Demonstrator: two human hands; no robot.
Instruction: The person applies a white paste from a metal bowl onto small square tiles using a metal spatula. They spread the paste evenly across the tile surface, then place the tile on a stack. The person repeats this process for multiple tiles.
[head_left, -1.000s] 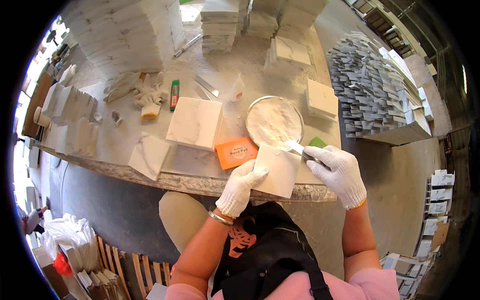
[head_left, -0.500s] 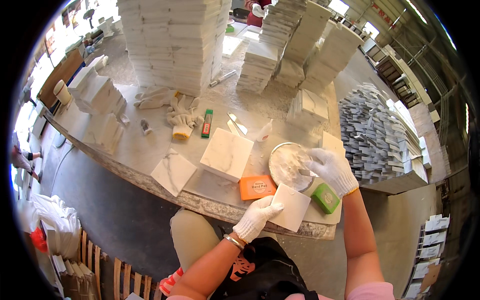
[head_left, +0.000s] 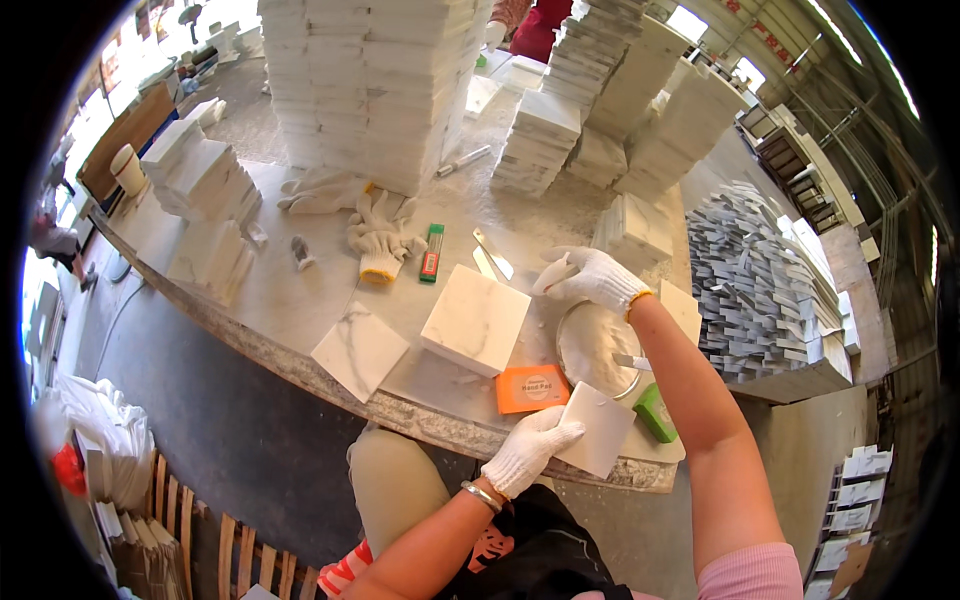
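My left hand (head_left: 532, 448), in a white knit glove, grips a square white marble tile (head_left: 597, 428) by its left edge, just past the table's front edge. My gloved right hand (head_left: 592, 279) reaches beyond the bowl, its fingers closed round a small white bottle that they mostly hide. Below my right wrist, a round bowl (head_left: 590, 340) holds white paste, with a putty knife (head_left: 628, 361) resting at its right side. An orange hand pad box (head_left: 532, 389) lies left of the tile. A green block (head_left: 655, 414) lies right of it, partly behind my forearm.
A thick marble block (head_left: 476, 320) and a veined tile (head_left: 360, 352) lie to the left. Behind them are spare gloves (head_left: 382, 240), a green box (head_left: 432, 253) and a blade (head_left: 493, 254). A tall tile stack (head_left: 365, 100) rises at the back; grey strips (head_left: 755, 290) are piled at right.
My right hand has let go of the putty knife, leaving it in the bowl, and moved up and left to the small bottle. The view has shifted slightly; my left hand still holds the tile.
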